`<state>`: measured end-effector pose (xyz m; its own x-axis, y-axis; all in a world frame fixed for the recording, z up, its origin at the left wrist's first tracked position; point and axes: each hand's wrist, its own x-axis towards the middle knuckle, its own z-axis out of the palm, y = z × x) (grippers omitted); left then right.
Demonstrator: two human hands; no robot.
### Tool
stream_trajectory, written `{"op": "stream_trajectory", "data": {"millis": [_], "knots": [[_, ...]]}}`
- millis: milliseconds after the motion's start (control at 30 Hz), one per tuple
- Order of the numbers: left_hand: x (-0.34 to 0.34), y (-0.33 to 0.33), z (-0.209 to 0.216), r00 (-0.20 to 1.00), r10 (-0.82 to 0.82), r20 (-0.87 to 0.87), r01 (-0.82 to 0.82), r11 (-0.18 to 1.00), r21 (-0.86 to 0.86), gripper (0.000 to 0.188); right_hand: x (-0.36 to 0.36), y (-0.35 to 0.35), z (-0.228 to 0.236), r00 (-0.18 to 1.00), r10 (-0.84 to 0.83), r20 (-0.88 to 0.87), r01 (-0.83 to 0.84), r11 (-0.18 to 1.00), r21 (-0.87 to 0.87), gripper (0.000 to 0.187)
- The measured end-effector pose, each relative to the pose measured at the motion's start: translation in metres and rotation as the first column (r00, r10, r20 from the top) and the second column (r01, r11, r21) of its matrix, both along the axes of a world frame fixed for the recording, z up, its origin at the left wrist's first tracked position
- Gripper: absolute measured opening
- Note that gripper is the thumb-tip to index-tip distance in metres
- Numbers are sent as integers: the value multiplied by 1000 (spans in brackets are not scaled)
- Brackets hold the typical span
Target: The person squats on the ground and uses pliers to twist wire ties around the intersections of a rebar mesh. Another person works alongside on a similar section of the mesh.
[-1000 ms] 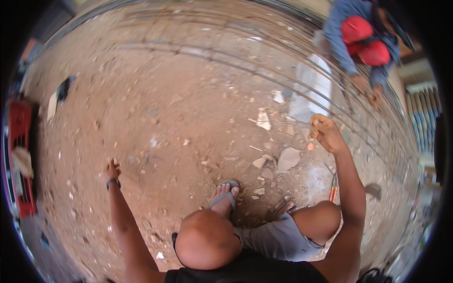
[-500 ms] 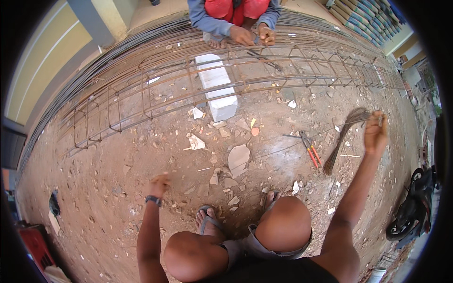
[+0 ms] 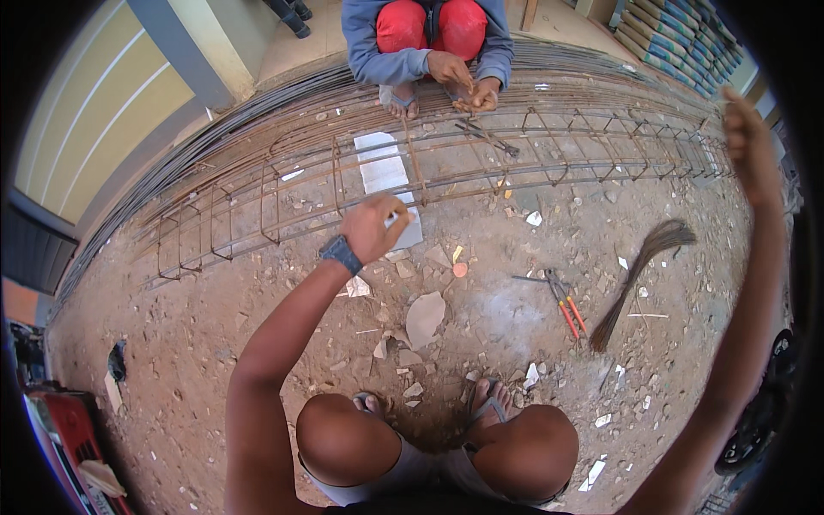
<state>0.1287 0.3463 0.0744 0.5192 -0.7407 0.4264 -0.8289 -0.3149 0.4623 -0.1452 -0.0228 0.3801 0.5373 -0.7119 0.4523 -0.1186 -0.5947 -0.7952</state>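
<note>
My left hand (image 3: pixel 374 228) is over the near side of a long rebar cage (image 3: pixel 283 227), in front of a white block (image 3: pixel 381 167). Its fingers curl inward, and whatever they may hold does not show. Far out to the right, my right hand (image 3: pixel 748 154) is raised past the cage's right part, fingers drawn together; what is in them cannot be made out. Between my arms lie a bundle of thin tie wire (image 3: pixel 633 287) and pincers with red-orange handles (image 3: pixel 567 306). Both lie on the dirt, apart from my hands.
Across the cage a co-worker squats in blue-grey sleeves (image 3: pixel 378 60), hands close together. More rods (image 3: pixel 215 120) lie behind the cage with another hand tool (image 3: pixel 489 136). Broken tile (image 3: pixel 425 320) litters the ground. Stacked sacks (image 3: pixel 678 43) and a motorcycle (image 3: pixel 755 412) stand right.
My left hand has risen forward and right to the cage. My right hand has moved up and outward; the thin wire that ran from it is no longer discernible. The view has shifted slightly.
</note>
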Motion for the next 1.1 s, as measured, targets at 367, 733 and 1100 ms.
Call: {"op": "stream_trajectory", "data": {"millis": [367,733,1100], "knots": [[51,-49,-6,837,183,-516,-12,948,317,56,146,224,-443,854,486,184,-474,582,661,19],[87,-44,-25,746,61,-663,9,995,102,38,226,240,-387,884,307,352,-467,535,704,18],[45,-50,-9,697,223,-682,-191,974,124,40,197,219,-408,831,505,235,-506,508,697,23]]}}
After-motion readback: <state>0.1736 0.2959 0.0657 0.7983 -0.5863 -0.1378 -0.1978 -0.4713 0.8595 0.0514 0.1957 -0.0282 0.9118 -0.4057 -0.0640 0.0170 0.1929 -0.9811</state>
